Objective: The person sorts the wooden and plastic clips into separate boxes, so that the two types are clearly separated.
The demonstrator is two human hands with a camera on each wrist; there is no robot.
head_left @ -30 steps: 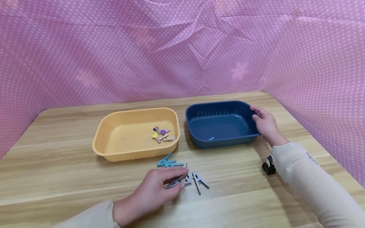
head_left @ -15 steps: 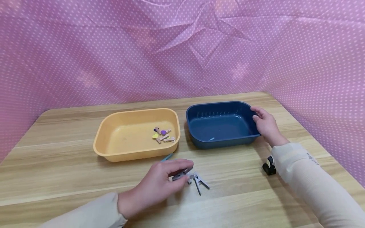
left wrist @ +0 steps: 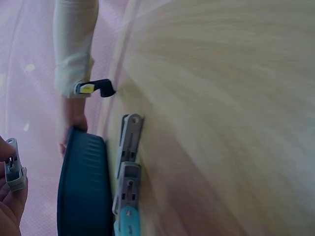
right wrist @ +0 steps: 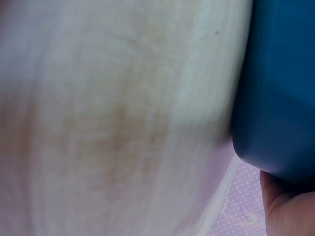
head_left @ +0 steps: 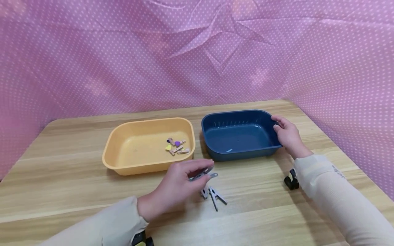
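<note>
Between thumb and fingers, my left hand [head_left: 176,184] pinches a grey clothespin [head_left: 200,174] above the table; the left wrist view shows this clothespin [left wrist: 15,169] at its left edge. Below it on the wood lie two more grey clothespins, one partly covered by the hand and one fully visible clothespin [head_left: 217,197]. A light blue clothespin [left wrist: 129,221] shows in the left wrist view; in the head view my left hand hides it. My right hand [head_left: 289,138] grips the right rim of a dark blue basin [head_left: 243,155], thumb inside. A small pale fleck lies on its floor.
Left of the blue basin stands a yellow basin [head_left: 138,169] with several small wooden clips [head_left: 176,149] bearing coloured hearts. A pink dotted cloth [head_left: 184,68] hangs behind and beside the wooden table [head_left: 252,212]. Black devices are strapped to both wrists.
My left hand has lifted the grey clothespin off the table and moved it up and to the right, toward the blue basin. The right hand keeps its grip on the rim.
</note>
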